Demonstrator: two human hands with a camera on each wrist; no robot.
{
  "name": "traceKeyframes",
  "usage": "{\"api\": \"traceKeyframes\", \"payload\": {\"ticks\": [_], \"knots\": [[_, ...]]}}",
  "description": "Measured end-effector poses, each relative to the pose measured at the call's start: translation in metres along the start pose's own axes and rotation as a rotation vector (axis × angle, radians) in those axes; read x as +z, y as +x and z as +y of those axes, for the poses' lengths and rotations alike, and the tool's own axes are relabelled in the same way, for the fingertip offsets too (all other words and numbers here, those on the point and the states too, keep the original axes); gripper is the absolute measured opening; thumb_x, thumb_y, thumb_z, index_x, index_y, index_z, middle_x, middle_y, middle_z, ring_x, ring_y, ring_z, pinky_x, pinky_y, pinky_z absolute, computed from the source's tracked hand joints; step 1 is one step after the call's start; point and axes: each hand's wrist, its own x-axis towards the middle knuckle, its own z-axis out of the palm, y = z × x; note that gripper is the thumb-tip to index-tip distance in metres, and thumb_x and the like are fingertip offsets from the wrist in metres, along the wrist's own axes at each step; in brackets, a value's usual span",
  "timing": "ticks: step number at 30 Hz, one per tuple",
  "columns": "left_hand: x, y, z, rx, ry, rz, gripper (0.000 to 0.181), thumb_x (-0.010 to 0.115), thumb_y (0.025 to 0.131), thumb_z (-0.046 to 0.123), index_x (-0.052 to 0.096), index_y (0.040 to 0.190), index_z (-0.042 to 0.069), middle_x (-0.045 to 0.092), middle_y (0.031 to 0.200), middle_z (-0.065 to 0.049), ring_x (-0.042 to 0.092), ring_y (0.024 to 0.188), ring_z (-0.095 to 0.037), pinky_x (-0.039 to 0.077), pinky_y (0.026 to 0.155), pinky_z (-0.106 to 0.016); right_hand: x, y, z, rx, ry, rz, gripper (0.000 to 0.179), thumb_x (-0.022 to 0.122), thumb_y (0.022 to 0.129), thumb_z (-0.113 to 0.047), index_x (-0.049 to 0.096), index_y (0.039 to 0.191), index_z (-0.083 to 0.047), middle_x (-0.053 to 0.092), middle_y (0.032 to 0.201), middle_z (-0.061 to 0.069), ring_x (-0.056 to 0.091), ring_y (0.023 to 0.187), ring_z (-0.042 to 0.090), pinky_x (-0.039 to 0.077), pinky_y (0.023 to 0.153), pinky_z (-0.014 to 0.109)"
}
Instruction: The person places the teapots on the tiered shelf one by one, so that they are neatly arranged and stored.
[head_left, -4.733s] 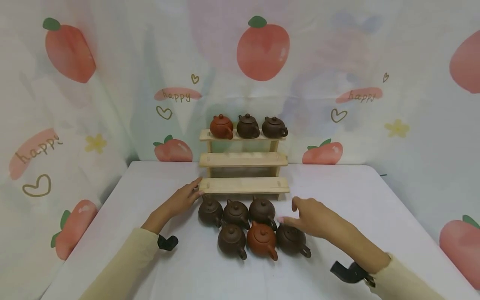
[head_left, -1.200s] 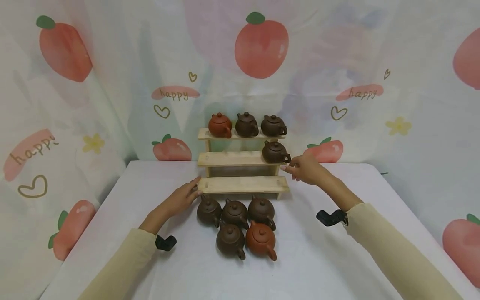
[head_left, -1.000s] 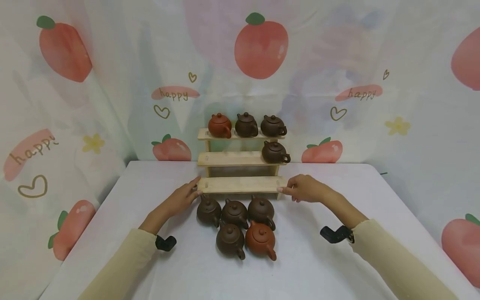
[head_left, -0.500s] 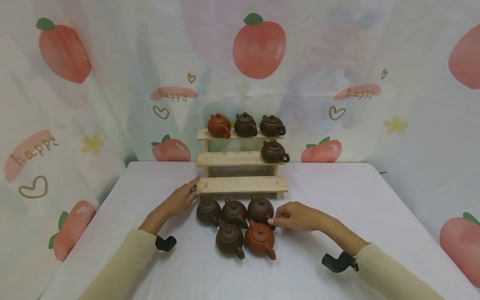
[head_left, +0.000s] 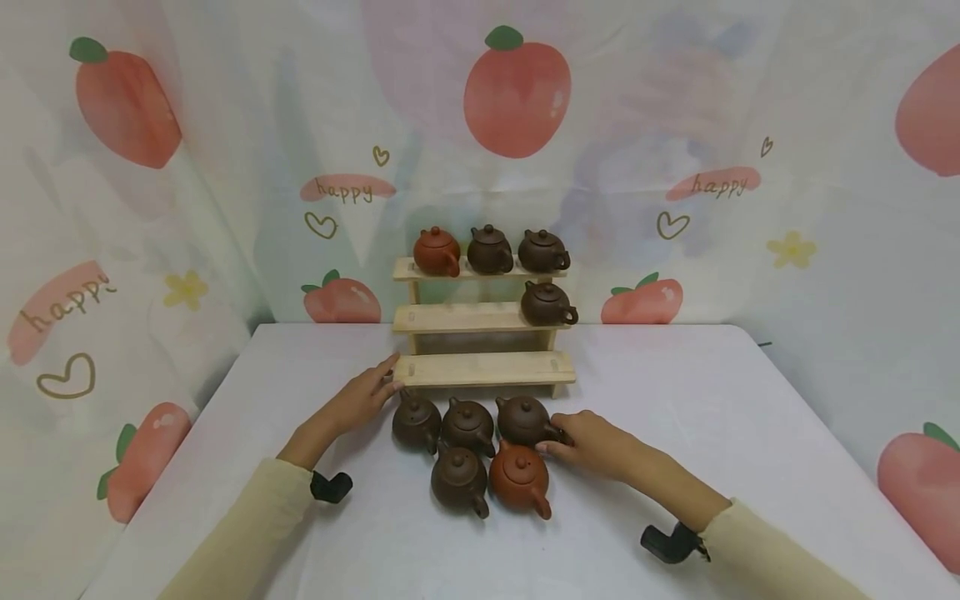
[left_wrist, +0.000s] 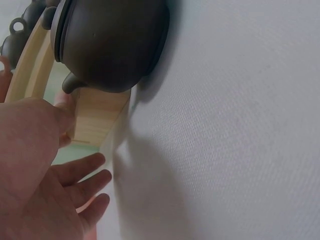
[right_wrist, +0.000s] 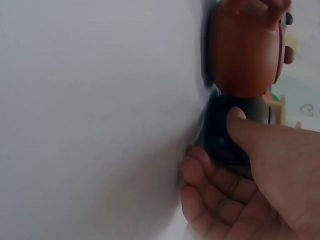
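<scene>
A three-tier wooden display stand (head_left: 480, 369) stands at the back of the table. My left hand (head_left: 360, 402) holds the left end of its lowest shelf between thumb and forefinger; in the left wrist view the other fingers (left_wrist: 90, 187) stretch out free. With thumb and fingers, my right hand (head_left: 600, 446) grips a dark brown teapot (head_left: 522, 419) at its handle side. The handle is mostly hidden by the hand. Touching distance in front sits a red-brown teapot (head_left: 519, 477), large in the right wrist view. Another dark teapot (left_wrist: 110, 45) is close above my left thumb.
Three more dark teapots stand before the stand, among them a front one (head_left: 458, 479) and a middle one (head_left: 468, 425). The top shelf bears a red teapot (head_left: 437, 252) and two dark ones; one dark teapot (head_left: 546, 304) sits at the middle shelf's right end.
A dark teapot went from the front right of the group onto the middle shelf. My right hand released it, came back down and took another, whose handle now points further right. The left hand stayed put.
</scene>
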Motion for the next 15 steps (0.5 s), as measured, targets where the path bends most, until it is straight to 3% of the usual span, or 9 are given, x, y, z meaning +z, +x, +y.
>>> {"api": "traceKeyframes", "payload": {"ticks": [6, 15], "knots": [[0.0, 0.001, -0.002, -0.006, -0.006, -0.005, 0.064, 0.047, 0.115, 0.025, 0.021, 0.166, -0.003, 0.041, 0.158, -0.037, 0.037, 0.15, -0.05, 0.032, 0.121, -0.063, 0.007, -0.006, -0.001, -0.028, -0.065, 0.077, 0.021, 0.069, 0.104, -0.025, 0.06, 0.089, -0.014, 0.048, 0.07, -0.011, 0.046, 0.068, 0.005, 0.042, 0.064, 0.024], [0.001, 0.001, -0.003, -0.007, 0.006, 0.004, 0.065, 0.048, 0.115, 0.025, 0.02, 0.166, -0.003, 0.043, 0.157, -0.036, 0.038, 0.149, -0.051, 0.033, 0.12, -0.064, 0.008, -0.015, 0.006, -0.042, -0.072, 0.099, 0.019, 0.067, 0.105, -0.025, 0.058, 0.091, -0.015, 0.046, 0.07, -0.012, 0.047, 0.069, 0.004, 0.042, 0.065, 0.024]]}}
